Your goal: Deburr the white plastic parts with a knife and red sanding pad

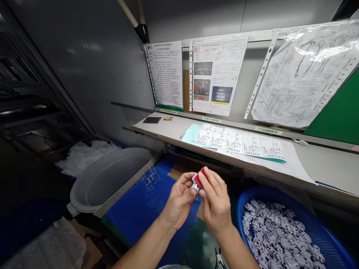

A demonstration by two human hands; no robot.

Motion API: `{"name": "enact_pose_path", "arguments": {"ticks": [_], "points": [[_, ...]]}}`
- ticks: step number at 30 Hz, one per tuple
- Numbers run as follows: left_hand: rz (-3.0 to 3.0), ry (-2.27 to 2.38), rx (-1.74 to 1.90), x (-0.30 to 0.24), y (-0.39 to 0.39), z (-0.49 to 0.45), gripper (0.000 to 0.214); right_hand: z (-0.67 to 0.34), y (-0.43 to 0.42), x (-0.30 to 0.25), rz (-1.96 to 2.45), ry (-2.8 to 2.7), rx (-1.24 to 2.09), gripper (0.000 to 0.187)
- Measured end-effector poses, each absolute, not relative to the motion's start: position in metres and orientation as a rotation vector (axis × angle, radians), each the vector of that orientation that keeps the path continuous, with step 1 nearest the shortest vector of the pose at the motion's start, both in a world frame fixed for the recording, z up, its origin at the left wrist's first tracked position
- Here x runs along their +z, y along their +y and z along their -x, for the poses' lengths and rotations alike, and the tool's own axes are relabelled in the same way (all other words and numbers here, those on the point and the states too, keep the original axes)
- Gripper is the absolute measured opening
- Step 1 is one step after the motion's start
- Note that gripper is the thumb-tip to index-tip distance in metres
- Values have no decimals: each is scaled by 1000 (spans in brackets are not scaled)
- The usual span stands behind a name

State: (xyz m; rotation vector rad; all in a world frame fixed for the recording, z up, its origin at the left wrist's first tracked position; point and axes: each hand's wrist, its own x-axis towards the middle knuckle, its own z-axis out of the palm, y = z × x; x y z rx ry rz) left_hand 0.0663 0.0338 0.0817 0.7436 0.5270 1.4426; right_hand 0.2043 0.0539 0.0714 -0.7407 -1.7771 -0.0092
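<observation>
Above the blue mat point(129, 209), my left hand point(179, 201) pinches a small white plastic part point(195, 187) between thumb and fingers. My right hand point(217, 198) grips a flat red piece point(199, 178), pressed against the top of that part. What exactly the red piece is I cannot make out, since my fingers cover much of it. Both hands are close together, nearly touching. To the right of them, a blue plastic basket point(240, 209) holds many similar white plastic parts point(277, 235).
Pliers point(219, 258) lie at the bottom edge. Clear plastic runners point(151, 178) rest on the mat's far left. A grey tub point(81, 186) stands left of the table. Across the back runs a shelf point(174, 130) with printed sheets point(241, 144).
</observation>
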Motion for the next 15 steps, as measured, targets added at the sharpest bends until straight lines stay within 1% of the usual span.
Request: {"name": "enact_pose_path", "arguments": {"ticks": [2,8,15], "points": [[-744,530,1456,82,35,-67,41,-204,57,74,786,-1736,-8,49],[-760,538,1455,85,37,-69,47,-199,57,85,697,-1814,29,48],[-839,609,1470,90,37,-66,44,-202,55,83,714,-1840,-15,51]]}}
